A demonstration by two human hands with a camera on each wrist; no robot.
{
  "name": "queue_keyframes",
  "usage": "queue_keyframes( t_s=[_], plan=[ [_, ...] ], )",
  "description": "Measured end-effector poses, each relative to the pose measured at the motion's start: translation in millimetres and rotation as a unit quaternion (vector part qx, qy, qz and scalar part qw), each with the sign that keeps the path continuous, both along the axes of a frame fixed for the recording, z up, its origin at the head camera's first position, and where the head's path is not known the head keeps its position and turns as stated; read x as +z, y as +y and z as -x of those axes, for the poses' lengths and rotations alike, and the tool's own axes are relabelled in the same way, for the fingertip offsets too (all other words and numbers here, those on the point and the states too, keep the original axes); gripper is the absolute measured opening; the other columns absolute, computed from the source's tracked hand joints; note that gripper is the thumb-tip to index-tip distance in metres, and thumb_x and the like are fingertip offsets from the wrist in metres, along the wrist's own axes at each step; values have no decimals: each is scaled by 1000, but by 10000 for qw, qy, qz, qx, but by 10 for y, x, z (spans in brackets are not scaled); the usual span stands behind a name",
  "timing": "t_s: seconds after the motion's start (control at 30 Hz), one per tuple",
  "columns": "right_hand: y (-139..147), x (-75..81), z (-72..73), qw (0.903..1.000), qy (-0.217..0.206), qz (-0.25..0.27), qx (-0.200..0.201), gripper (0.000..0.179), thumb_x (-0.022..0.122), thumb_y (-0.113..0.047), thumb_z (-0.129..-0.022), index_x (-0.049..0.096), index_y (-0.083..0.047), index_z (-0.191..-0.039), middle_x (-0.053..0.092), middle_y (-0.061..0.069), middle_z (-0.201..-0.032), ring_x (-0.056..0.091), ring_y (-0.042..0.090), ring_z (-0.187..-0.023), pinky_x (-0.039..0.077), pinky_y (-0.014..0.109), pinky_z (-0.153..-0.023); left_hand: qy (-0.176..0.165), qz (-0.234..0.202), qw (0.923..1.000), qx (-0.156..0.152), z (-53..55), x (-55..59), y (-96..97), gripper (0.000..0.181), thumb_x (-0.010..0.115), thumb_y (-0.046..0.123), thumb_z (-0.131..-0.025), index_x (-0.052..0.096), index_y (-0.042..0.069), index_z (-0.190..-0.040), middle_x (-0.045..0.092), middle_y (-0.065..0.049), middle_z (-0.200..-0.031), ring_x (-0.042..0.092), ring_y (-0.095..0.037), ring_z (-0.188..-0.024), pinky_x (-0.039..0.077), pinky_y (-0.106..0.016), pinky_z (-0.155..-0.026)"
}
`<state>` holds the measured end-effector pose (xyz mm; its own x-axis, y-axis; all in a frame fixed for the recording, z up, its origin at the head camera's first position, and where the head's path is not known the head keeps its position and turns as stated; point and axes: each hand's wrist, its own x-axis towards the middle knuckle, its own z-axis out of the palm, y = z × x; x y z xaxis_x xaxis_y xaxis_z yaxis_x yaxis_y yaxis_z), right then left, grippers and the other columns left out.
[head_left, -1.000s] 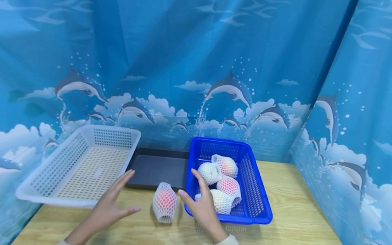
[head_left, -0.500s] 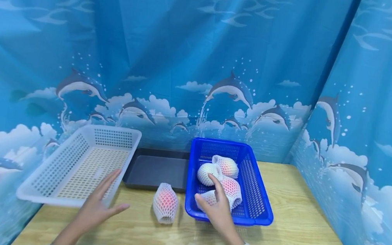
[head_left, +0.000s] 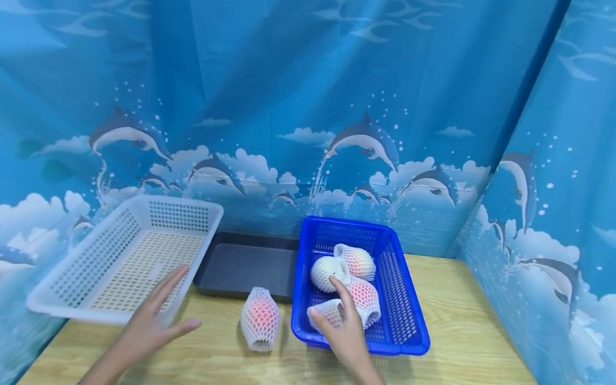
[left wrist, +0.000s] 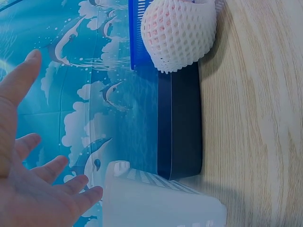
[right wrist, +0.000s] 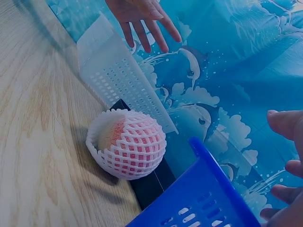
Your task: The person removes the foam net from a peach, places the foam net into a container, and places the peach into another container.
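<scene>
A peach (head_left: 260, 320) in a white foam net lies on the table between my hands, touched by neither. My left hand (head_left: 144, 334) hovers by the front right corner of the white basket (head_left: 45, 304), fingers spread and holding nothing. Over the front left of the blue basket (head_left: 406, 287) is my right hand (head_left: 349, 340), thumb and fingers apart. Several netted fruits (head_left: 359, 263) sit in the blue basket, the nearest one (head_left: 327, 310) partly hidden behind my right hand. The right wrist view shows bare pinkish skin where the net of the loose peach (right wrist: 135, 144) gapes.
A dark shallow tray (head_left: 252, 267) stands between the two baskets, behind the loose peach. The wooden table (head_left: 471, 341) extends right of the blue basket. A blue dolphin-print curtain (head_left: 273, 91) closes off the back and sides.
My hands have moved apart: the left one leftward to the white basket, the right one rightward over the blue basket. In the last half second both stay nearly still. The loose peach stays put.
</scene>
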<state>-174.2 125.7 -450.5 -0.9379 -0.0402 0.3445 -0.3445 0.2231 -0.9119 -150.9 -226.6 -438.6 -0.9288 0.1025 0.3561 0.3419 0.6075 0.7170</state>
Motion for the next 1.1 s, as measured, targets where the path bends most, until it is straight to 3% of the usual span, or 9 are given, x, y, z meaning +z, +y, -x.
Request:
queue_keyframes(
  t_s=[0.27,0.57,0.93,1.1],
  plan=[
    [-10,0,-5,10000,3,27,-19,68,73,-17,-84,41,-12,-144,35,17,-151,27,34,-141,23,60,-112,-156,-15,9999,-40,-8,6,27,95,82,27,-75,24,30,-152,23,-19,-156,24,-50,-137,24,-77,-98],
    [-133,43,-8,9996,-120,196,142,67,74,-16,-84,41,-13,-143,35,16,-151,26,31,-142,25,54,-114,103,63,9997,-231,34,0,152,96,83,26,-74,26,27,-152,26,-19,-154,25,-48,-137,27,-75,-99],
    [-428,100,-3,9972,-56,139,730,64,71,-18,-87,41,-18,-144,34,10,-152,27,31,-142,27,54,-113,103,40,9988,-470,116,-90,322,96,83,31,-73,27,26,-152,27,-17,-154,28,-47,-136,30,-76,-95],
    [-583,69,24,9956,0,-106,931,66,72,-18,-86,41,-11,-144,37,10,-150,29,32,-140,29,54,-112,172,-27,9981,-593,132,-137,385,96,83,31,-72,29,23,-151,27,-18,-154,30,-48,-135,31,-76,-94]
  ],
)
